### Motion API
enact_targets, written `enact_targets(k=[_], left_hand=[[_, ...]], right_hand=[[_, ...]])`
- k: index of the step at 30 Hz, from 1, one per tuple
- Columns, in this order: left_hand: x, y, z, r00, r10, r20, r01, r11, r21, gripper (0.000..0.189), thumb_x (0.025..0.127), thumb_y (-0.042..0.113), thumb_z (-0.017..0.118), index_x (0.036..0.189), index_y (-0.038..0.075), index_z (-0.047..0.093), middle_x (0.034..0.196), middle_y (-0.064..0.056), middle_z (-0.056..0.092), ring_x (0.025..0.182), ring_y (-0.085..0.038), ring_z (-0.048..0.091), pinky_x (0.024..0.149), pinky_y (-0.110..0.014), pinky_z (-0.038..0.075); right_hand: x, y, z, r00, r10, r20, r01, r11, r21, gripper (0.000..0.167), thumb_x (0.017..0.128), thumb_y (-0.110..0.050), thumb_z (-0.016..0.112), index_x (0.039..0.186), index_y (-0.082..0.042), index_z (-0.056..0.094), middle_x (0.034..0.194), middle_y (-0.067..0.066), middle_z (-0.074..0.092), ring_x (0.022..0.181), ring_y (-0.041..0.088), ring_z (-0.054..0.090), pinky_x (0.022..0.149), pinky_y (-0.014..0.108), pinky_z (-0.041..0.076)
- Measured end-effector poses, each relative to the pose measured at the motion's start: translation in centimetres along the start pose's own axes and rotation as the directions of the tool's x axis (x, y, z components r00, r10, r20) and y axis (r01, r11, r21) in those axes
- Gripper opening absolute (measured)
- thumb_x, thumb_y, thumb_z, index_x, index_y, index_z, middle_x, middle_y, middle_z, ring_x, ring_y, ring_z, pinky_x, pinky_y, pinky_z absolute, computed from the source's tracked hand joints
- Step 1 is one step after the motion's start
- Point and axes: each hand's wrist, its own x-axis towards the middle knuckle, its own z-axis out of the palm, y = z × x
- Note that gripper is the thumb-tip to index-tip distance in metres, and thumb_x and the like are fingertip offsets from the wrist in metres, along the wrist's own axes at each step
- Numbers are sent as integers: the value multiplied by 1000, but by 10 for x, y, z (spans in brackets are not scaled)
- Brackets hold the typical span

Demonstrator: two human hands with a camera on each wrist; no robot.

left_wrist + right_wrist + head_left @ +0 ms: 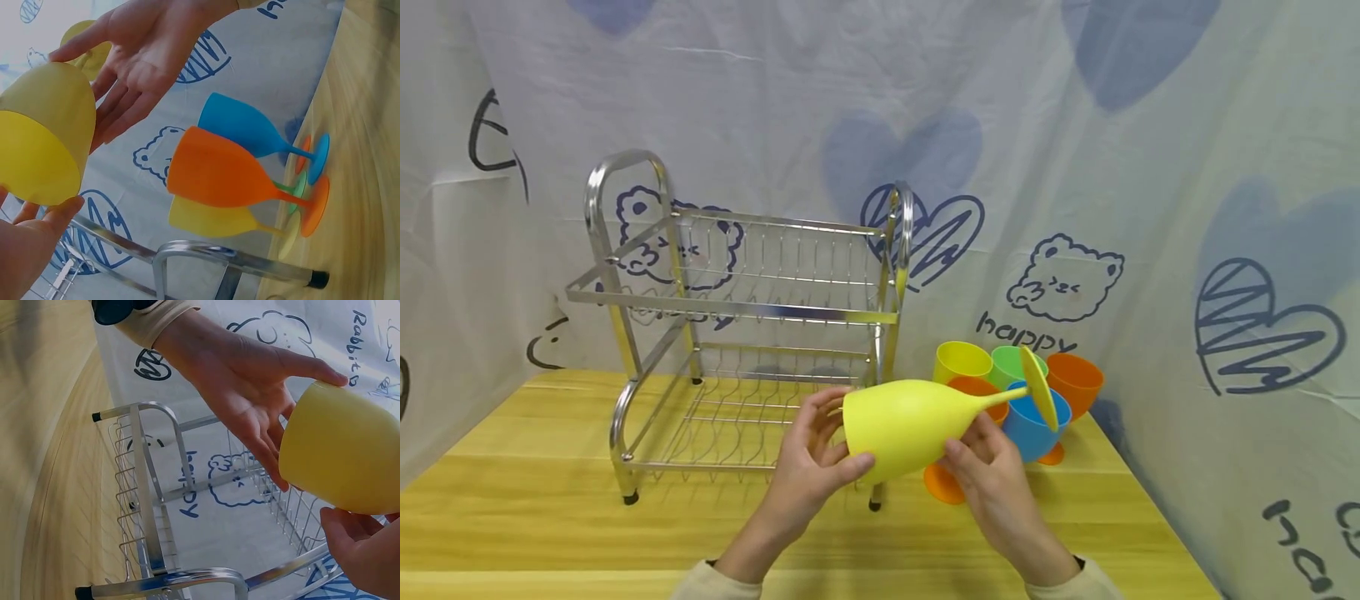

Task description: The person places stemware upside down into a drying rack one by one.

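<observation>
A yellow wine glass [902, 425] lies sideways in the air between both hands, its open rim to the left and its foot to the right, tilted up. My left hand [808, 458] grips the bowl at the rim, thumb in front and fingers at the far side. The bowl's stem end is held by my right hand [996, 492], with the thumb and fingertips against it. In the left wrist view, the mouth of the yellow wine glass [37, 156] faces the camera. The right wrist view shows the left hand [234, 378] with thumb and fingers spread around the bowl.
Upright behind the right hand stand a blue glass [1030, 437], two orange glasses [1075, 385], a green glass [1006, 362] and another yellow glass [961, 360]. A two-tier metal dish rack [737, 310] stands left on the wooden table [550, 500]. A printed cloth [775, 83] hangs behind.
</observation>
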Motion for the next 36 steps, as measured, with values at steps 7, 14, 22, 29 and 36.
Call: enact_targets(k=[7, 14, 22, 29, 36], left_hand=[[3, 15, -8, 992, 97, 78, -111, 974, 197, 65, 83, 0, 67, 140, -4, 37, 144, -15, 40, 129, -26, 41, 105, -30, 40], [9, 55, -26, 961, 266, 77, -273, 856, 439, 65, 79, -13, 65, 138, -4, 42, 142, -10, 44, 127, -19, 45, 103, -26, 41], [16, 115, -66, 915, 403, -13, -255, 603, 756, 59, 80, -10, 67, 136, -1, 49, 146, -3, 43, 125, -9, 45, 105, -19, 36], [28, 155, -118, 860, 483, -165, -101, 478, 872, 57, 84, -1, 67, 138, 1, 49, 148, -3, 40, 132, -10, 35, 111, -23, 27], [43, 174, -171, 882, 380, -279, 86, 453, 887, 85, 86, 17, 72, 154, 18, 22, 158, -4, 17, 143, -19, 16, 117, -34, 11]], right_hand=[[0, 0, 0, 1000, -1, -31, 1, 1000, -1, 52, 97, -6, 54, 142, 3, 31, 132, 13, 49, 113, 22, 55, 97, 32, 48], [-1, -1, -5, 997, -43, -68, 41, 999, -33, 50, 93, -2, 55, 138, 2, 35, 127, 14, 52, 108, 21, 55, 95, 30, 49], [1, -7, -10, 991, -102, -85, 97, 994, -59, 47, 91, 1, 56, 135, 1, 38, 127, 15, 52, 110, 21, 55, 94, 28, 49], [5, -13, -7, 987, -152, -54, 149, 987, -54, 47, 89, 3, 55, 133, 1, 40, 126, 14, 54, 109, 21, 56, 95, 30, 49], [7, -25, -5, 973, -228, -26, 226, 972, -71, 41, 90, 4, 54, 130, -1, 44, 123, 12, 56, 108, 21, 57, 97, 31, 48]])
